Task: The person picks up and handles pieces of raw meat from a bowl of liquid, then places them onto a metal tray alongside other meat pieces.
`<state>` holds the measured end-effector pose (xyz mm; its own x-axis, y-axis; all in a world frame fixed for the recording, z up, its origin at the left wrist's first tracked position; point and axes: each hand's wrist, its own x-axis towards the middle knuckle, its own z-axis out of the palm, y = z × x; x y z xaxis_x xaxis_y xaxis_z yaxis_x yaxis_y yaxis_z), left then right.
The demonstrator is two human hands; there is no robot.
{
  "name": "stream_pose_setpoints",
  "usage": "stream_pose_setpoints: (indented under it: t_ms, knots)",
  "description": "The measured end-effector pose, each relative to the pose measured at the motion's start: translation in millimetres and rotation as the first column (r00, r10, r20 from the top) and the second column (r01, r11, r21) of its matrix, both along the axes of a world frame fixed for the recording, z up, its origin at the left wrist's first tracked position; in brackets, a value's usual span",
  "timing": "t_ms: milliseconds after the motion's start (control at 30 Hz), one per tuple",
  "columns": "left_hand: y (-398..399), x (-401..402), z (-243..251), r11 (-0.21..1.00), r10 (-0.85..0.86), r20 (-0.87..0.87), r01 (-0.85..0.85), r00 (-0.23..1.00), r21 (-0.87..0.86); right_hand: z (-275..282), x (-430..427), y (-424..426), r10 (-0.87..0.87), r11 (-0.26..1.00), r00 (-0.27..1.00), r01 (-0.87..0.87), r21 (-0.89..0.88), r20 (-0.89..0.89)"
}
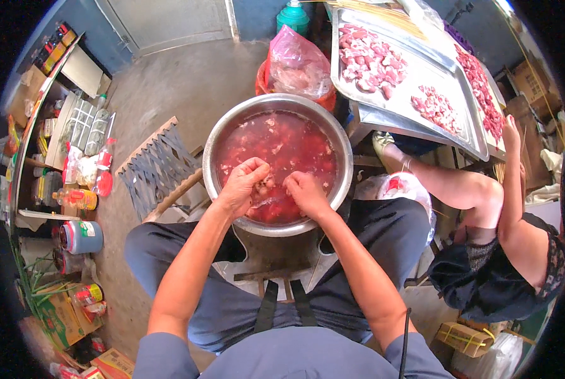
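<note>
A round stainless steel basin stands between my knees, full of red, bloody water with pale scraps of meat or fat floating in it. Over its near half, my left hand pinches a small pale piece of meat between thumb and fingers. My right hand is a short way to the right, low over the water, its fingers curled inward. Whether those fingertips grip anything is hidden. A thin clear strip lies at the water's surface between the hands.
Behind the basin is a red tub with a pink plastic bag. A metal tray at right holds raw meat pieces. Another person's leg is close on my right. At left are a folding stool and shelves.
</note>
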<state>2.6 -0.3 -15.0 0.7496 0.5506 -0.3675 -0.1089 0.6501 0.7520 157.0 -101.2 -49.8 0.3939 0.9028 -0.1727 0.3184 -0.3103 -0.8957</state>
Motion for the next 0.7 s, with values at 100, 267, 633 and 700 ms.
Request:
stream_pose_setpoints:
  t_ms: [100, 267, 633, 700]
  knots:
    - [3.3, -0.9, -8.9, 0.999, 0.024, -0.056, -0.022, 0.998, 0.039, -11.6, -4.1, -0.9, 0.113, 0.993, 0.964, -0.1, -0.066, 0.239]
    - [0.3, 2.0, -8.2, 0.991, 0.1, -0.189, -0.08, 0.977, 0.108, -21.6, -17.7, -8.4, 0.288, 0.957, 0.882, -0.283, -0.069, 0.374]
    - [2.1, 4.0, -7.6, 0.978, 0.155, -0.253, -0.111, 0.955, 0.179, -23.0, -27.1, -3.1, 0.527, 0.848, 0.794, -0.47, -0.245, 0.304]
    - [3.6, 2.1, -5.4, 0.981, 0.152, -0.275, -0.11, 0.949, 0.161, -18.6, -20.6, -1.6, 0.511, 0.858, 0.831, -0.478, -0.189, 0.22]
